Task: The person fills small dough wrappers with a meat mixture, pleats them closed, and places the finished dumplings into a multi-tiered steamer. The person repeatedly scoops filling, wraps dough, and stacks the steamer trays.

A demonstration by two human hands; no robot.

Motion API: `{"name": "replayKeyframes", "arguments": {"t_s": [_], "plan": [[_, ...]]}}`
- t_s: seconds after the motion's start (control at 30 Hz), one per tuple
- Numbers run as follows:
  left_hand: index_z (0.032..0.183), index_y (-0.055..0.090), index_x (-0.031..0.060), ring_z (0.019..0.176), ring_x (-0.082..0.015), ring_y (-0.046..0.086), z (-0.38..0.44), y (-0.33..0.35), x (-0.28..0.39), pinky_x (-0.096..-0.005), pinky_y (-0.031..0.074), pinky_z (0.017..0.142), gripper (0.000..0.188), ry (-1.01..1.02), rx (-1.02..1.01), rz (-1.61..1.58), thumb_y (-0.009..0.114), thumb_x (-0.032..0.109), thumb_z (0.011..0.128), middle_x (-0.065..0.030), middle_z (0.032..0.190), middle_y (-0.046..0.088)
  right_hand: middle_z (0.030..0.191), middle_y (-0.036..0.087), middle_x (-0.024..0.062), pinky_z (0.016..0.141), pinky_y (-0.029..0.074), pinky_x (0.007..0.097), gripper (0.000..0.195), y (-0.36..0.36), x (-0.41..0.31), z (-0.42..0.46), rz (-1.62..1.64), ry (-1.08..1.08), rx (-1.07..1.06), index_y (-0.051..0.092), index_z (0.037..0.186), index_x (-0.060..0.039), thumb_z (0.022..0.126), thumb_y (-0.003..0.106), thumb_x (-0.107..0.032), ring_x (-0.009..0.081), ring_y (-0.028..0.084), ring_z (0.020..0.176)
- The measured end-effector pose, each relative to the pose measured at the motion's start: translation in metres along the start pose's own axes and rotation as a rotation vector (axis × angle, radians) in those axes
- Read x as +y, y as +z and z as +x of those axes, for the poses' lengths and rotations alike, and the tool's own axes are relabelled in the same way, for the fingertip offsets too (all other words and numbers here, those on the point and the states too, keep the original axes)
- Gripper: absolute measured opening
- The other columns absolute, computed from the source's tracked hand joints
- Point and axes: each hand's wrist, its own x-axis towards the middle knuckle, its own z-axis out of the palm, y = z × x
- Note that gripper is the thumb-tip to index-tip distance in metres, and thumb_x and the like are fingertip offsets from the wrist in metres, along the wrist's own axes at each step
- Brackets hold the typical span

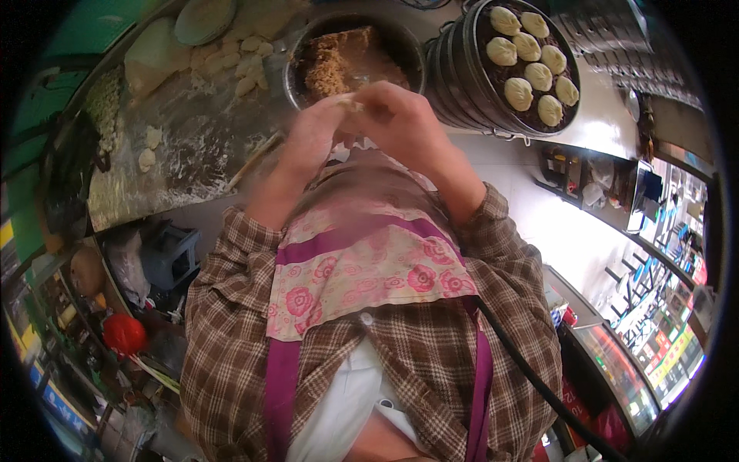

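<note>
My left hand [314, 130] and my right hand [398, 110] meet in front of my apron, at the near rim of a metal bowl [291, 86] of minced filling [332, 63]. Between their fingers is a small pale piece of dough [350, 105], mostly covered by the fingers. To the right, a stack of round metal steamers [462, 75] carries several pleated buns [538, 76] on its top tier. Left of the bowl, small flattened dough pieces [249, 69] lie on the floured worktop [190, 133]. A wooden rolling pin [254, 160] rests near my left wrist.
A large dough mass [153, 55] and a round pale lid or plate [205, 20] are at the back left. Two dough pieces [148, 160] lie nearer the left edge, beside chopped pale green vegetables [107, 110]. Below the worktop stands a blue-grey plastic stool [170, 257].
</note>
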Motion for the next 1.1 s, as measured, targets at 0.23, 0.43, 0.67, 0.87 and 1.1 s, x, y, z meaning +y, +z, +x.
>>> {"name": "replayKeyframes", "arguments": {"t_s": [0.23, 0.43, 0.67, 0.87, 1.1], "plan": [[0.129, 0.056, 0.0017, 0.086, -0.0104, 0.058, 0.002, -0.004, -0.007, -0.0270, 0.047, 0.073, 0.049, -0.099, -0.034, -0.148, 0.029, 0.035, 0.105, -0.0009, 0.103, 0.064, 0.082, 0.067, 0.0149, 0.066, 0.054, 0.0363, 0.021, 0.005, -0.004, 0.001, 0.084, 0.085, -0.025, 0.068, 0.094, -0.0008, 0.080, 0.076, -0.015, 0.0272, 0.067, 0.072], [0.122, 0.059, 0.0010, 0.078, -0.0112, 0.058, 0.000, 0.001, 0.006, -0.0283, 0.049, 0.066, 0.042, -0.151, -0.030, -0.319, 0.039, 0.033, 0.104, -0.0033, 0.097, 0.064, 0.082, 0.066, 0.0147, 0.066, 0.053, 0.0365, 0.019, 0.005, 0.003, 0.002, -0.010, -0.051, -0.006, 0.069, 0.096, -0.0016, 0.082, 0.073, -0.014, 0.0284, 0.067, 0.073], [0.124, 0.058, 0.0073, 0.082, -0.0081, 0.058, 0.001, 0.000, 0.004, -0.0259, 0.047, 0.069, 0.052, -0.146, -0.064, -0.287, 0.026, 0.045, 0.105, 0.0028, 0.101, 0.065, 0.086, 0.066, 0.0154, 0.067, 0.053, 0.0378, 0.019, 0.008, 0.002, 0.003, 0.012, -0.102, -0.018, 0.068, 0.097, -0.0018, 0.082, 0.072, -0.013, 0.0309, 0.067, 0.077], [0.111, 0.060, 0.0096, 0.082, -0.0081, 0.058, 0.001, -0.001, -0.001, -0.0238, 0.046, 0.068, 0.045, -0.155, 0.004, -0.245, 0.031, 0.043, 0.105, 0.0021, 0.100, 0.064, 0.085, 0.066, 0.0115, 0.067, 0.053, 0.0307, 0.011, 0.008, -0.006, 0.000, 0.049, -0.048, 0.036, 0.066, 0.093, 0.0010, 0.085, 0.070, -0.007, 0.0210, 0.066, 0.075], [0.098, 0.062, 0.0091, 0.063, -0.0081, 0.054, -0.003, 0.005, 0.003, -0.0237, 0.040, 0.051, 0.040, -0.151, 0.207, -0.291, 0.038, 0.041, 0.105, 0.0012, 0.080, 0.061, 0.085, 0.066, 0.0120, 0.065, 0.052, 0.0312, 0.011, 0.004, -0.003, 0.002, -0.062, -0.173, -0.015, 0.065, 0.091, 0.0013, 0.084, 0.071, -0.004, 0.0244, 0.066, 0.074]]}}
